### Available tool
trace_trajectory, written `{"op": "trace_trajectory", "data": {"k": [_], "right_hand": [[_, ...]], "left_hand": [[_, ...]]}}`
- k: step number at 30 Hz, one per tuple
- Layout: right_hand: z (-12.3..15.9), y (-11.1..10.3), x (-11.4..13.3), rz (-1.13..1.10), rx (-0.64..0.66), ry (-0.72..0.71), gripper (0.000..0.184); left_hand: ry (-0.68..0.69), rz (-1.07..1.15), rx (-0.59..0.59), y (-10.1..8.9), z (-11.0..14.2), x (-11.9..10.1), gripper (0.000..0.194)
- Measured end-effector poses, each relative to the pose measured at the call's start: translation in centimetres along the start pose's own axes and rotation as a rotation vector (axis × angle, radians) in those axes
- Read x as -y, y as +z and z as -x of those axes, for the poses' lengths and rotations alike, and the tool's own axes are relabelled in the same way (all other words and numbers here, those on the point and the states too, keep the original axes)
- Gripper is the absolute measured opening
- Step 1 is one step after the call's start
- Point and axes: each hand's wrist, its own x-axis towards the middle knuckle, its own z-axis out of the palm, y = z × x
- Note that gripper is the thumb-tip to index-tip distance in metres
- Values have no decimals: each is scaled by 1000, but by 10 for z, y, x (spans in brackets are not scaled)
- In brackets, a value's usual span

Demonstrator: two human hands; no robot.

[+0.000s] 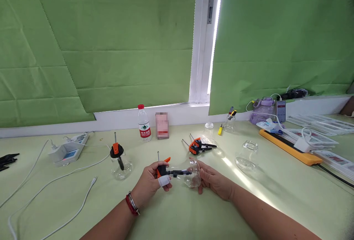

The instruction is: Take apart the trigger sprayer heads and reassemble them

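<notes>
Between my hands lies a clear glass bottle [181, 178], tilted onto its side with its neck to the left. My left hand [155, 177], a white wrap on one finger, grips the orange-and-black dispenser top [160, 171] at the neck. A black stem from this top reaches inside the glass. My right hand [214, 179] is closed around the bottle's wide base. Left of them, a second glass bottle [126, 171] stands upright with a similar top [117, 150]. Just beyond my hands, loose orange-and-black tops [197, 146] rest on the table.
More clear glassware [246, 157] stands to the right, with a glass holding tools [230, 122] behind. A water bottle [144, 127] and pink box [162, 125] stand near the wall. White cables [69, 170] and a power strip [72, 149] lie left. An orange-edged device [287, 148] lies right.
</notes>
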Motion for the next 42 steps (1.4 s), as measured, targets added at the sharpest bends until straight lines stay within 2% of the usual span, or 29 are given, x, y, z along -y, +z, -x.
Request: {"op": "trace_trajectory", "data": {"k": [3, 8, 13, 18, 24, 31, 38, 42], "right_hand": [[1, 1, 0, -5, -5, -28, 72], [-2, -3, -4, -17, 0, 57, 54], [-2, -1, -2, -23, -1, 51, 55], [1, 0, 0, -18, 3, -22, 72], [0, -2, -2, 29, 2, 35, 57], [0, 1, 1, 21, -7, -50, 77], [-2, -2, -4, -9, -11, 36, 58], [-1, 1, -2, -13, 6, 8, 58]], "left_hand": [[-7, 18, -7, 0, 0, -1, 44], [-7, 41, 45, 2, 3, -5, 46], [-14, 44, -2, 4, 2, -6, 47], [-4, 41, -1, 2, 1, -3, 46], [1, 55, 29, 2, 2, -3, 45], [0, 40, -4, 1, 1, -3, 46], [-5, 46, 26, 5, 5, -9, 46], [1, 51, 14, 3, 3, -7, 47]]}}
